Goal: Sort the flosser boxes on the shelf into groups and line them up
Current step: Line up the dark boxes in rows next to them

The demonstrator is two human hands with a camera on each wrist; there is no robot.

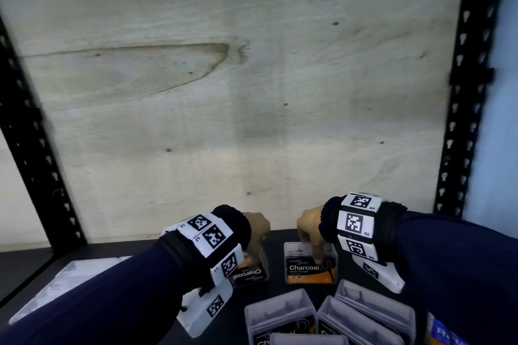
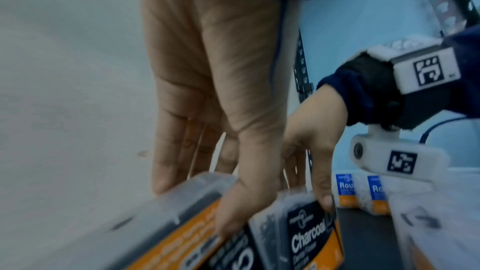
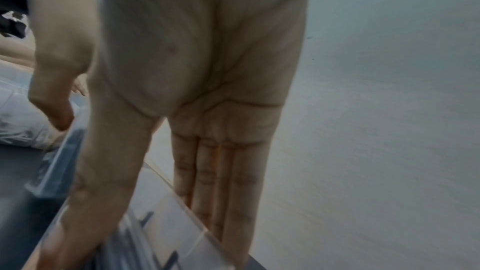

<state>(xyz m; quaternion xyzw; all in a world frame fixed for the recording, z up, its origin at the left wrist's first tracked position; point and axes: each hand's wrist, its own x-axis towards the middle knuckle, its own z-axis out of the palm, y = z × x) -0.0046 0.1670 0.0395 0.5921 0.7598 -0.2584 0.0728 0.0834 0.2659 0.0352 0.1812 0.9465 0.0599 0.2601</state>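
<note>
The head view is evenly but dimly lit, with a soft vertical shadow band on the pale back panel (image 1: 252,78) and a dark shelf surface (image 1: 33,266) low in the frame. Wide-angle distortion bends the black uprights (image 1: 465,92) at both edges, and they smear with motion blur. Both wrist views are duller, with a bluish cast. There the near boxes (image 2: 182,223) are out of focus, and the palm (image 3: 197,69) is soft and shaded.
</note>
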